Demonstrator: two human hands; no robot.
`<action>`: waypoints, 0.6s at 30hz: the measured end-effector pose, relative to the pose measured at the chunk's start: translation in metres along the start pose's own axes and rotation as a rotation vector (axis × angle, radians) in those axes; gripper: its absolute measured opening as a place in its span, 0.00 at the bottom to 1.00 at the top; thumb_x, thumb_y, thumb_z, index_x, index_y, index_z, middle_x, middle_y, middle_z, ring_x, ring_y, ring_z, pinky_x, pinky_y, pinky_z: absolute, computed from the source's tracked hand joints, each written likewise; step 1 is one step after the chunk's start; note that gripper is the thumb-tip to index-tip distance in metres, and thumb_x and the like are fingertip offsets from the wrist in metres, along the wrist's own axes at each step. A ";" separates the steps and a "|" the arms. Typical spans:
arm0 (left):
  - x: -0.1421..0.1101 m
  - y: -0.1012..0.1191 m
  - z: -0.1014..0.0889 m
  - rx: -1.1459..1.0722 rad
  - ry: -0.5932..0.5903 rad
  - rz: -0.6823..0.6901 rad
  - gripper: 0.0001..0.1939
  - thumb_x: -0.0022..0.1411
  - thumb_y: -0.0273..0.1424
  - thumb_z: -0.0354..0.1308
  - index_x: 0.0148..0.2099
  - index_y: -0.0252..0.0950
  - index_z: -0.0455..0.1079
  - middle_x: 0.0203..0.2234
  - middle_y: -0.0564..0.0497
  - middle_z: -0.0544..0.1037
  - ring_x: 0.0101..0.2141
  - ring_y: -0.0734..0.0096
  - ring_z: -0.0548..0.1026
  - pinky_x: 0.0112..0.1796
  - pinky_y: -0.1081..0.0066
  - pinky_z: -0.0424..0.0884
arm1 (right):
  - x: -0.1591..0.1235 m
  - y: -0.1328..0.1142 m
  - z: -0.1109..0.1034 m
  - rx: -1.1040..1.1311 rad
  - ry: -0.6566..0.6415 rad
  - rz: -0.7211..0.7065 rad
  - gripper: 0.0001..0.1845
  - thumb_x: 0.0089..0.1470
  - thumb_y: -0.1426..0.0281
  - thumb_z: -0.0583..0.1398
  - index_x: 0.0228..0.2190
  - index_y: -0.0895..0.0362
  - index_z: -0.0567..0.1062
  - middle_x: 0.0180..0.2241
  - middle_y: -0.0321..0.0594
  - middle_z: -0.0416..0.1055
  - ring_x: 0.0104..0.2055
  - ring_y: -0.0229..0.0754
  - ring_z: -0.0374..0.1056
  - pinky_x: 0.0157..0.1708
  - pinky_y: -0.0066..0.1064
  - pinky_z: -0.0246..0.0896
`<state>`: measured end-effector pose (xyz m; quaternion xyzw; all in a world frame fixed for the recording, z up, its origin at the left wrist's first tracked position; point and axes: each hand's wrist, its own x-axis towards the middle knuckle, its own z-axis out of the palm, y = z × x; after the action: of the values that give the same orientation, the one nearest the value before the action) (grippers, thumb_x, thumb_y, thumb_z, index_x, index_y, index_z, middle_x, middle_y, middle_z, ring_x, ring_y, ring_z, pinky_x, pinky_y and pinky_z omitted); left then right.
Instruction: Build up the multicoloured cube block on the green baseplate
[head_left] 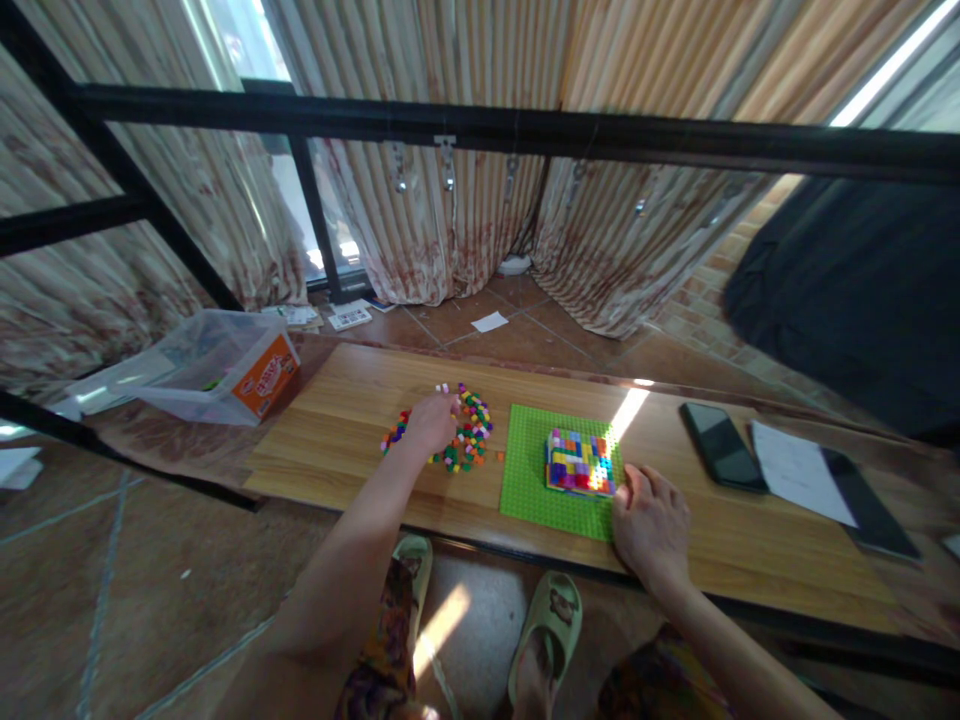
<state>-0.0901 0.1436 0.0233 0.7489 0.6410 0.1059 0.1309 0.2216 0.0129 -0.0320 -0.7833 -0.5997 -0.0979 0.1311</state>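
My left hand (433,420) reaches into a heap of small coloured bricks (469,440) on the wooden board, with its fingers curled down among them; what they hold is hidden. My right hand (651,525) rests with bent fingers on the near right corner of the green baseplate (529,480). A low block of many-coloured bricks (579,462) stands on that plate, just left of my right hand.
A black phone (721,446), a sheet of paper (796,470) and a dark tablet (870,515) lie at the board's right. A clear plastic box (217,365) stands at the left. A black metal bar (525,130) crosses overhead. My feet in green slippers (551,625) are below.
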 end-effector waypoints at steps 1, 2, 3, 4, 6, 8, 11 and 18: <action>0.000 -0.001 -0.001 -0.003 0.007 -0.004 0.11 0.57 0.24 0.54 0.40 0.37 0.74 0.39 0.45 0.79 0.43 0.63 0.75 0.47 0.67 0.69 | 0.000 0.000 0.000 0.000 0.000 -0.002 0.22 0.59 0.68 0.47 0.51 0.60 0.69 0.53 0.50 0.67 0.54 0.52 0.59 0.53 0.43 0.51; 0.000 -0.002 -0.002 -0.018 0.019 -0.009 0.10 0.57 0.24 0.54 0.41 0.36 0.74 0.39 0.45 0.79 0.43 0.63 0.75 0.47 0.67 0.69 | 0.000 0.000 0.000 0.000 -0.001 -0.003 0.22 0.59 0.68 0.47 0.51 0.60 0.69 0.53 0.51 0.67 0.54 0.52 0.59 0.53 0.43 0.51; 0.000 -0.003 -0.003 -0.053 0.035 -0.013 0.10 0.58 0.25 0.55 0.41 0.36 0.74 0.39 0.46 0.79 0.43 0.64 0.75 0.47 0.67 0.69 | 0.000 0.000 0.000 -0.001 -0.002 -0.003 0.22 0.59 0.68 0.47 0.51 0.60 0.69 0.53 0.51 0.67 0.54 0.52 0.59 0.52 0.42 0.51; 0.000 -0.004 -0.004 -0.111 0.052 -0.010 0.10 0.58 0.25 0.55 0.42 0.36 0.74 0.39 0.46 0.80 0.42 0.65 0.76 0.46 0.67 0.70 | 0.000 -0.001 -0.001 -0.002 -0.003 -0.002 0.21 0.59 0.68 0.47 0.51 0.60 0.69 0.53 0.50 0.67 0.54 0.52 0.59 0.52 0.42 0.51; 0.000 -0.006 -0.006 -0.279 0.076 0.011 0.11 0.58 0.25 0.55 0.43 0.35 0.74 0.40 0.47 0.80 0.41 0.67 0.76 0.45 0.69 0.71 | -0.001 -0.001 -0.001 -0.005 -0.004 0.003 0.21 0.59 0.68 0.47 0.51 0.60 0.69 0.53 0.50 0.67 0.54 0.52 0.59 0.52 0.42 0.51; 0.001 -0.007 -0.007 -0.445 0.075 0.042 0.12 0.59 0.24 0.54 0.44 0.34 0.74 0.40 0.47 0.80 0.40 0.69 0.77 0.44 0.71 0.71 | -0.001 -0.001 -0.001 -0.009 -0.005 0.004 0.22 0.60 0.67 0.47 0.51 0.60 0.69 0.53 0.49 0.67 0.55 0.51 0.58 0.53 0.42 0.51; 0.000 -0.009 -0.006 -0.583 0.072 0.076 0.12 0.59 0.24 0.54 0.44 0.33 0.75 0.39 0.47 0.81 0.38 0.69 0.77 0.44 0.70 0.71 | 0.000 0.000 0.000 -0.009 -0.011 0.002 0.22 0.60 0.67 0.47 0.51 0.60 0.69 0.53 0.49 0.67 0.55 0.52 0.59 0.53 0.42 0.51; 0.000 -0.008 -0.002 -0.794 0.059 0.012 0.08 0.58 0.22 0.53 0.39 0.33 0.72 0.34 0.49 0.80 0.34 0.71 0.78 0.40 0.70 0.73 | 0.000 0.000 0.000 -0.004 -0.013 0.001 0.22 0.59 0.68 0.47 0.51 0.60 0.68 0.53 0.50 0.67 0.54 0.52 0.59 0.52 0.43 0.51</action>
<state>-0.0981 0.1454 0.0224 0.6402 0.5493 0.3680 0.3912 0.2218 0.0130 -0.0320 -0.7846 -0.5998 -0.0941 0.1258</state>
